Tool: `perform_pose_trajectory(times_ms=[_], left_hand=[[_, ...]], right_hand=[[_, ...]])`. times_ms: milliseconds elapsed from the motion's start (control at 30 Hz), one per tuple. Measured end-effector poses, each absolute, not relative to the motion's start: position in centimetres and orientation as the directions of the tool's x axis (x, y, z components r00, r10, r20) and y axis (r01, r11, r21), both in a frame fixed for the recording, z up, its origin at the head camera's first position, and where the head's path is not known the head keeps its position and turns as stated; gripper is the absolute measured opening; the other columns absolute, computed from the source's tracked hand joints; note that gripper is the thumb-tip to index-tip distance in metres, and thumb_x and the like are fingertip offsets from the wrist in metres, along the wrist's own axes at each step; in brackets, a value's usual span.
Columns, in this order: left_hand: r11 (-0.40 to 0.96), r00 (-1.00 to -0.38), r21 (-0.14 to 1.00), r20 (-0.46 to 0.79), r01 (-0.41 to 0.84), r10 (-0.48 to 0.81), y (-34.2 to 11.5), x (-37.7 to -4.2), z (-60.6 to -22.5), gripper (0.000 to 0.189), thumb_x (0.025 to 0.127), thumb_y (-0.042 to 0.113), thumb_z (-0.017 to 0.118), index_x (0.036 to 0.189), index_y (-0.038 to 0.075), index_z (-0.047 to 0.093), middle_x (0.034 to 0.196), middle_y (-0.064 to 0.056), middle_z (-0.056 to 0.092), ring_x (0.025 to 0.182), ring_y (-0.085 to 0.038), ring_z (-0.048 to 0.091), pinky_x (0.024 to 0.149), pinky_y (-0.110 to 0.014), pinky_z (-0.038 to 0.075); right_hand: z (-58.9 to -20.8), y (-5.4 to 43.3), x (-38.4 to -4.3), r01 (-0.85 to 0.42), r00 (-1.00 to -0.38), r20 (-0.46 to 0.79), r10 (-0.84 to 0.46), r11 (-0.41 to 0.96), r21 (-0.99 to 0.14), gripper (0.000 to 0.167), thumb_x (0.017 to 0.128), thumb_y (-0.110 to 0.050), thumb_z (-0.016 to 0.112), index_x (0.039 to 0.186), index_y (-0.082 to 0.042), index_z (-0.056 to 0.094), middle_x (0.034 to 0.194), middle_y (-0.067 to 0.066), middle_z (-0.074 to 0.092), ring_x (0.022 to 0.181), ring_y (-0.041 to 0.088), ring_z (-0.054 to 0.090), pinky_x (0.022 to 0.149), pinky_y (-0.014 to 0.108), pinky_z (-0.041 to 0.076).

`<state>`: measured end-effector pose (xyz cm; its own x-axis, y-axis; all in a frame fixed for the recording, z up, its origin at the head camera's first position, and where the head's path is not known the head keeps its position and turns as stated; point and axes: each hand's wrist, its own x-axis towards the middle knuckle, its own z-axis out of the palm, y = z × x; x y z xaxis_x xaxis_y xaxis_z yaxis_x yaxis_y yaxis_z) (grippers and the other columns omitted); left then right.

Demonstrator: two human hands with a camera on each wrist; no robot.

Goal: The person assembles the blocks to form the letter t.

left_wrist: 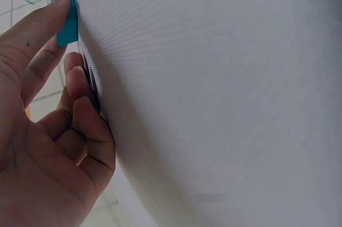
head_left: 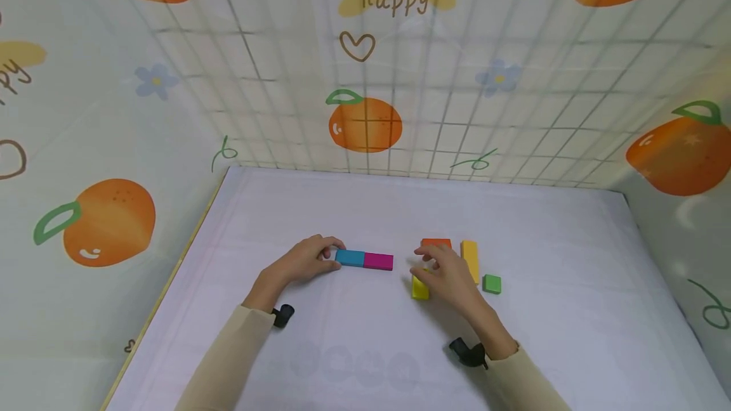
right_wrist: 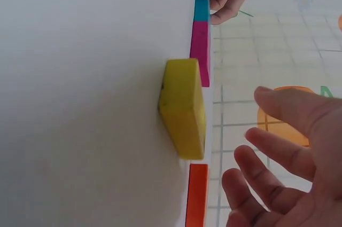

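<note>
My left hand point(head_left: 304, 261) pinches the left end of a blue block point(head_left: 351, 258), its thumb on the near side. The left wrist view shows that thumb against the blue block point(left_wrist: 64, 18), the other fingers curled near the table surface. End to end with the blue block, a magenta block point(head_left: 379, 261) extends to the right. Empty, with fingers loosely bent and apart, my right hand point(head_left: 451, 276) hovers over a yellow block point(head_left: 420, 290). In the right wrist view, a gap separates this hand point(right_wrist: 291, 157) from the yellow block point(right_wrist: 181, 104).
An orange block point(head_left: 436, 243) lies behind the right hand, partly covered by it. Farther right are a long yellow-orange block point(head_left: 470, 259) and a small green block point(head_left: 492, 284). The white table point(head_left: 320, 360) meets fruit-printed curtains point(head_left: 274, 100) at the back and sides.
</note>
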<state>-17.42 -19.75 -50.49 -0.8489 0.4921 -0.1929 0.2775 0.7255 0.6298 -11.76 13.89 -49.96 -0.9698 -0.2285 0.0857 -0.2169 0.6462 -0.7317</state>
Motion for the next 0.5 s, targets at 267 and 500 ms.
perform_pose_trajectory(times_ms=[267, 500], left_hand=[[0.729, -0.850, 0.626, -0.194, 0.277, 0.489, -19.8, -17.5, -50.8, 0.035, 0.092, 0.026, 0.075, 0.125, 0.024, 0.064, 0.089, 0.003, 0.052, 0.081, -0.015, 0.049, 0.073, -0.034, 0.044], [0.732, -0.851, 0.627, -0.203, 0.267, 0.484, -19.8, -17.5, -50.8, 0.034, 0.092, 0.026, 0.075, 0.125, 0.024, 0.064, 0.089, 0.002, 0.053, 0.082, -0.016, 0.050, 0.073, -0.034, 0.044]], right_hand=[[-50.2, 15.4, -10.5, -0.203, -0.973, 0.079, -0.219, 0.631, -0.749, 0.040, 0.086, -0.019, 0.080, 0.123, -0.009, 0.068, 0.107, 0.007, 0.064, 0.089, 0.023, 0.057, 0.073, 0.036, 0.051], [-50.6, 16.4, -10.1, -0.174, -0.971, 0.024, -0.240, 0.628, -0.759, 0.048, 0.084, -0.019, 0.082, 0.128, -0.009, 0.065, 0.097, 0.002, 0.062, 0.079, 0.017, 0.055, 0.066, 0.029, 0.049]])
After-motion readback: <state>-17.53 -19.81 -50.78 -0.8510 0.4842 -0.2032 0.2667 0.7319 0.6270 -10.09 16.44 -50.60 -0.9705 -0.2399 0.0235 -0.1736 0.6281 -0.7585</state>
